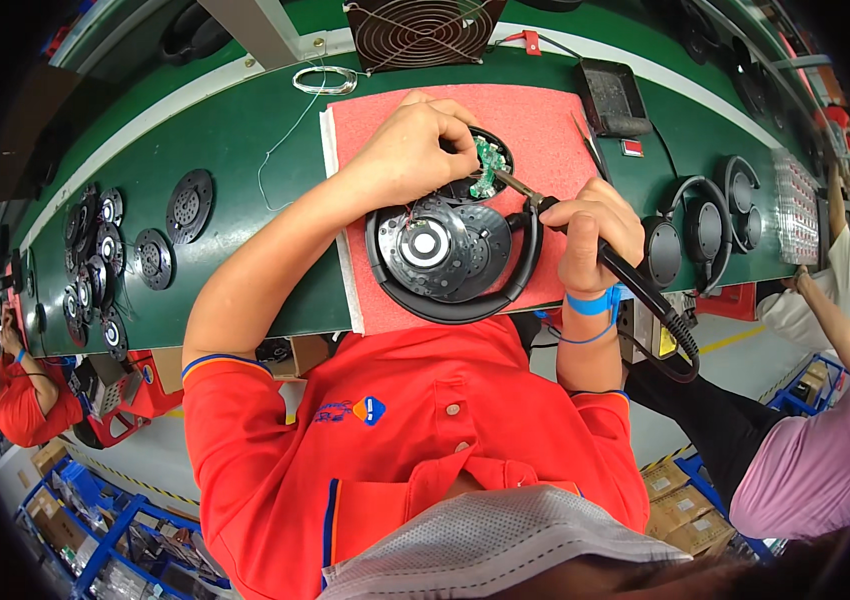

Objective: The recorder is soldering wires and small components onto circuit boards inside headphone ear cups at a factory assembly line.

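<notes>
Right hand (pixel 600 235) clamped around it, a soldering iron (pixel 523 190) is aimed at a green, pale-dotted circuit board (pixel 488 164) in a black earcup (pixel 461 189) at the frame's upper centre, where the left hand (pixel 420 145) is pinched together.

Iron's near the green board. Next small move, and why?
Probably a light touch of the soldering iron to the green circuit board: the right hand grips the iron with its tip at the board's edge, and the left hand is pinched close by, on the board's left. Whether the tip touches is unclear.
</notes>
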Action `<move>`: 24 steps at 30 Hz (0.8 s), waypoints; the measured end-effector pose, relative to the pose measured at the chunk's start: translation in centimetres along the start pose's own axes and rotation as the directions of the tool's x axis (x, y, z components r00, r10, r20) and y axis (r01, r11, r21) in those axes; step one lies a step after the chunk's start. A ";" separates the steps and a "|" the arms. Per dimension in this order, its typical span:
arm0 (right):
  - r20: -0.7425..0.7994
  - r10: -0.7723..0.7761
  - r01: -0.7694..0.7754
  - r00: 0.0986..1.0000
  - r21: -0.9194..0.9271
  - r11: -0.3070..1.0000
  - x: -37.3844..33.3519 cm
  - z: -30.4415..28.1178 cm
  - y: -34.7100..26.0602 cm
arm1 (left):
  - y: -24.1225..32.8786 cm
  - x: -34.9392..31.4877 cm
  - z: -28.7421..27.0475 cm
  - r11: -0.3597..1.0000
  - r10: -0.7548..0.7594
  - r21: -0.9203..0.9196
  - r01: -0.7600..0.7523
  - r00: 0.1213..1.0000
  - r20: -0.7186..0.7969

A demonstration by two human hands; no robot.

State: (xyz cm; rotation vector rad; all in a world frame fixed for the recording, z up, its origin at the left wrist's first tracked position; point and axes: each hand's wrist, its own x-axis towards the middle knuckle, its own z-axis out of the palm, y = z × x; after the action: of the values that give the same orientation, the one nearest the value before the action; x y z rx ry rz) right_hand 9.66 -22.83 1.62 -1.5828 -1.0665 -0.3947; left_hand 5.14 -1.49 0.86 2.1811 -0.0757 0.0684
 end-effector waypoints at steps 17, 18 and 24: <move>0.026 -0.010 0.009 1.000 0.014 1.000 0.1 0.0 -0.1 | -0.1 -0.1 -0.1 0.999 0.025 0.028 -0.025 1.000 0.008; 0.029 -0.005 0.004 1.000 0.013 1.000 0.1 0.0 -0.2 | 0.0 -0.1 -0.1 0.999 0.023 0.032 -0.024 1.000 0.002; 0.040 -0.013 0.013 0.999 0.006 1.000 0.2 0.1 -0.1 | 0.0 -0.1 0.0 1.000 0.006 0.029 -0.006 1.000 -0.001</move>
State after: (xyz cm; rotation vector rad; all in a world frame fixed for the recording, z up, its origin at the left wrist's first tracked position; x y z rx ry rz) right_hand 9.66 -22.69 1.78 -1.5855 -1.1082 -0.3693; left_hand 5.08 -1.49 0.81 2.2099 -0.0815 0.0749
